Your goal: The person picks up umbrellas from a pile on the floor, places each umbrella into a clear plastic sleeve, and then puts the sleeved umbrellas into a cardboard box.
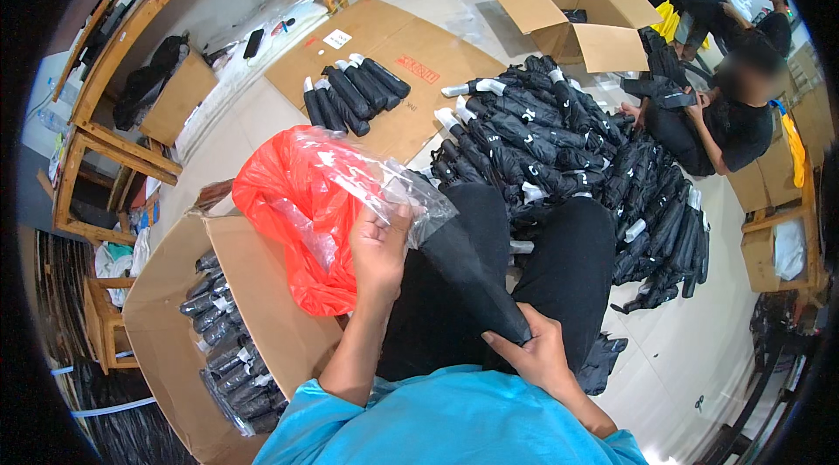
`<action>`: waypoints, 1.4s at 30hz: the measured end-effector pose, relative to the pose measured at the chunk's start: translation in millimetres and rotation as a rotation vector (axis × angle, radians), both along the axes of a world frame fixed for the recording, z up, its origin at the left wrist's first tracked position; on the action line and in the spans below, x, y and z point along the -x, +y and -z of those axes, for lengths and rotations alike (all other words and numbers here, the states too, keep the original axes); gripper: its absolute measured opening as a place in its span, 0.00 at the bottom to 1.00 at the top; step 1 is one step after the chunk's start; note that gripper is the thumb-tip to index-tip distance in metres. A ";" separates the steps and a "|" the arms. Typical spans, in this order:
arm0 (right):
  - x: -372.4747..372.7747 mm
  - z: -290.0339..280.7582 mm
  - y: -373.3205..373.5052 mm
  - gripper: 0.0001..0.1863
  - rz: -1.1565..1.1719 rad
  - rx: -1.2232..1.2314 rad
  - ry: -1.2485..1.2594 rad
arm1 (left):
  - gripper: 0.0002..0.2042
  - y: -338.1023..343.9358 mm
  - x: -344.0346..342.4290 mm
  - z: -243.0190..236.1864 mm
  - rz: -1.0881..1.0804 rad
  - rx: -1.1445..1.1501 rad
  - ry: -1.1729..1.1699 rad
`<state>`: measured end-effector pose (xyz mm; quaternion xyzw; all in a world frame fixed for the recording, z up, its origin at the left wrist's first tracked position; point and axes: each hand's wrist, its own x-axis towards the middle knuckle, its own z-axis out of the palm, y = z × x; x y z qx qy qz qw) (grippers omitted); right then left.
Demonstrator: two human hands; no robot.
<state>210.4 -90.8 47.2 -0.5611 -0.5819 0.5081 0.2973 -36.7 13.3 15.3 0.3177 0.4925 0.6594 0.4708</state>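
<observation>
A compact black folding umbrella point(472, 277) lay slantwise across the person's lap, just right of the red plastic bag point(293, 229). Its upper part showed inside a clear plastic sleeve point(428, 210). The left hand point(378, 246), at the bag's right edge, had its fingers bent, pinching the film; that hold probably stopped the loose plastic from folding over. The right hand point(535, 350), farther right of the bag and nearer the body, had its fingers closed around the umbrella's lower end, which seemed to steady it. Held at 2 ends, the umbrella ran fairly straight.

The bag rested against an open carton point(273, 290) on its near left side, perhaps for support and easy reach, with clear film over its top. In the carton, sleeved umbrellas point(229, 334) lay stacked side by side, likely to save room. Beyond the bag, about 6 umbrellas point(354, 93) sat in a neat row on a flattened cardboard sheet point(297, 72), which presumably shielded them from the floor. Right of the bag, past the knees, spread a loose umbrella pile point(546, 137), within reach.
</observation>
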 end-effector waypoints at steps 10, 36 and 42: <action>-2.7 4.6 1.4 0.22 -0.001 -0.009 -0.005 | 0.06 2.6 18.7 3.2 -0.107 0.004 -0.264; -7.5 20.1 -13.4 0.17 0.130 0.275 0.150 | 0.10 4.5 11.2 25.2 0.125 0.154 -0.416; -6.3 23.0 -15.1 0.16 0.157 0.255 0.220 | 0.09 4.7 8.0 47.8 0.193 0.175 -0.381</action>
